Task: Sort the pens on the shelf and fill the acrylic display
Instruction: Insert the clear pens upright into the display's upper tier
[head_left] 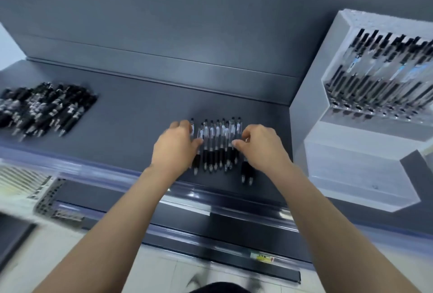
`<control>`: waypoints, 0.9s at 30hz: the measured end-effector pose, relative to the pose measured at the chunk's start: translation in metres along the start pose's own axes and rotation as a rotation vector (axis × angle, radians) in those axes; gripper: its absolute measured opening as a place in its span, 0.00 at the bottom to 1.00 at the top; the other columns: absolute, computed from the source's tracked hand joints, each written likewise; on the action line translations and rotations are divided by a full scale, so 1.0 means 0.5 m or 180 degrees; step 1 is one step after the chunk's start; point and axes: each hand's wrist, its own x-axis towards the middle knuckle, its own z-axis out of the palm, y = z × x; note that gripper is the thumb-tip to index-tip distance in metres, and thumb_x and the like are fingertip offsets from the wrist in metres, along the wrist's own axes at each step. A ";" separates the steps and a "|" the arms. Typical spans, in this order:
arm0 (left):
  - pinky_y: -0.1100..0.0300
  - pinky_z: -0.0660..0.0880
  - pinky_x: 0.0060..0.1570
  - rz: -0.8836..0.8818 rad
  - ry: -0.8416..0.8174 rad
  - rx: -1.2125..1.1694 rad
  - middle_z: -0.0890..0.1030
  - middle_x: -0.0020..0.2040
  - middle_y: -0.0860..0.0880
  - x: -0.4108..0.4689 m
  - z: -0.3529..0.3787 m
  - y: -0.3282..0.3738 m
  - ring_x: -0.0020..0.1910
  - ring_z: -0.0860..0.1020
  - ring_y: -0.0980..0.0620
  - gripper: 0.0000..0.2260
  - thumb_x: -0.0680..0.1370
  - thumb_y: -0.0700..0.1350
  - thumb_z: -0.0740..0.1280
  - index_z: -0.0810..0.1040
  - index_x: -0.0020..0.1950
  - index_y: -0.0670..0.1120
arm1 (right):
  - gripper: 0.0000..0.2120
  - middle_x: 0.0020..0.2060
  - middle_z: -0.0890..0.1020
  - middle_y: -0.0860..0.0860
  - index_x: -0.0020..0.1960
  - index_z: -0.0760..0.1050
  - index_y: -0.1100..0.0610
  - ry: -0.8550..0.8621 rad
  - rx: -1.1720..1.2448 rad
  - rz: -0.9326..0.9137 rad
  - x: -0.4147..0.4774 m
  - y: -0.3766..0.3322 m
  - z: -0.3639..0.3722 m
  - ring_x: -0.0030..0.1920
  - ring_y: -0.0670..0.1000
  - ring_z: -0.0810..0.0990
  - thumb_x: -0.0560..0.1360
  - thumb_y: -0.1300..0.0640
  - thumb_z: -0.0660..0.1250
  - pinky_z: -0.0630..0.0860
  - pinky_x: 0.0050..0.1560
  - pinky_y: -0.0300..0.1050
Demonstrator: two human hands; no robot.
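- Both hands are down on the shelf, bracketing a row of pens that lies side by side near the front edge, about midway along it.
- The pens' long axes run front to back: dark grips and tips toward the front edge, clear barrels and clickers toward the back wall.
- The left hand sits against the row's left flank, fingers spread and loosely curled, thumb reaching across to the outermost pen. It holds nothing that I can see.
- The right hand closes off the right flank, thumb and forefinger pinched narrow near the last barrels. Whether a pen is actually caught in that pinch, I cannot tell.
- Two pens stick out closer to the front edge than the rest, under the right hand, so that hand is the nearer one to square them up.
- The acrylic display stands at the shelf's right end, already holding upright pens, so the bundle looks bound rightward, led by the right hand.
- A blurred pile of dark pens waits well apart at the left end, still unsorted by the look of it.
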 end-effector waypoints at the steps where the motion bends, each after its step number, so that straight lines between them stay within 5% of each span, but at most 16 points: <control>1: 0.49 0.72 0.51 -0.0137 -0.0086 0.0036 0.74 0.58 0.40 0.001 0.004 -0.002 0.54 0.75 0.38 0.18 0.76 0.51 0.67 0.71 0.59 0.40 | 0.17 0.47 0.80 0.58 0.53 0.75 0.64 -0.0018 0.0024 0.0056 0.002 -0.005 0.008 0.44 0.58 0.77 0.77 0.49 0.66 0.74 0.44 0.48; 6: 0.48 0.71 0.54 -0.0528 -0.0358 0.0134 0.71 0.61 0.38 0.017 0.019 0.010 0.61 0.71 0.38 0.29 0.73 0.56 0.70 0.67 0.61 0.36 | 0.22 0.55 0.76 0.59 0.59 0.70 0.63 0.0088 0.0013 0.0350 0.019 -0.030 0.046 0.53 0.59 0.76 0.76 0.48 0.67 0.70 0.46 0.47; 12: 0.54 0.71 0.40 -0.0693 -0.0693 -0.0211 0.78 0.54 0.39 0.048 0.030 0.034 0.51 0.78 0.41 0.16 0.73 0.46 0.71 0.73 0.53 0.37 | 0.28 0.62 0.70 0.62 0.64 0.66 0.64 0.0148 -0.0099 0.0762 0.037 -0.048 0.069 0.63 0.62 0.70 0.74 0.48 0.69 0.71 0.56 0.51; 17: 0.57 0.71 0.37 -0.0802 -0.0930 -0.0315 0.78 0.47 0.41 0.071 0.037 0.044 0.45 0.78 0.44 0.09 0.72 0.43 0.69 0.75 0.47 0.39 | 0.22 0.55 0.75 0.61 0.59 0.69 0.65 -0.0046 0.0233 0.0996 0.050 -0.047 0.064 0.54 0.60 0.77 0.74 0.51 0.70 0.71 0.44 0.47; 19: 0.60 0.67 0.30 -0.0793 -0.0962 -0.0296 0.74 0.36 0.46 0.077 0.043 0.049 0.37 0.74 0.47 0.10 0.72 0.41 0.68 0.69 0.36 0.43 | 0.13 0.44 0.77 0.57 0.47 0.72 0.63 -0.0124 0.0394 0.0971 0.056 -0.041 0.059 0.43 0.55 0.78 0.74 0.54 0.70 0.69 0.36 0.43; 21: 0.60 0.64 0.27 -0.0724 -0.0985 -0.0213 0.71 0.33 0.48 0.078 0.048 0.053 0.36 0.73 0.48 0.13 0.73 0.40 0.67 0.65 0.33 0.44 | 0.16 0.32 0.71 0.52 0.34 0.64 0.58 -0.0150 0.0652 0.1004 0.060 -0.038 0.060 0.30 0.50 0.70 0.74 0.58 0.69 0.66 0.28 0.41; 27: 0.60 0.62 0.26 -0.0571 -0.1040 -0.0245 0.69 0.31 0.48 0.084 0.048 0.050 0.29 0.67 0.51 0.15 0.75 0.43 0.65 0.63 0.32 0.44 | 0.17 0.30 0.68 0.51 0.33 0.61 0.57 -0.0264 0.0750 0.1002 0.064 -0.029 0.059 0.29 0.49 0.67 0.76 0.59 0.66 0.65 0.28 0.42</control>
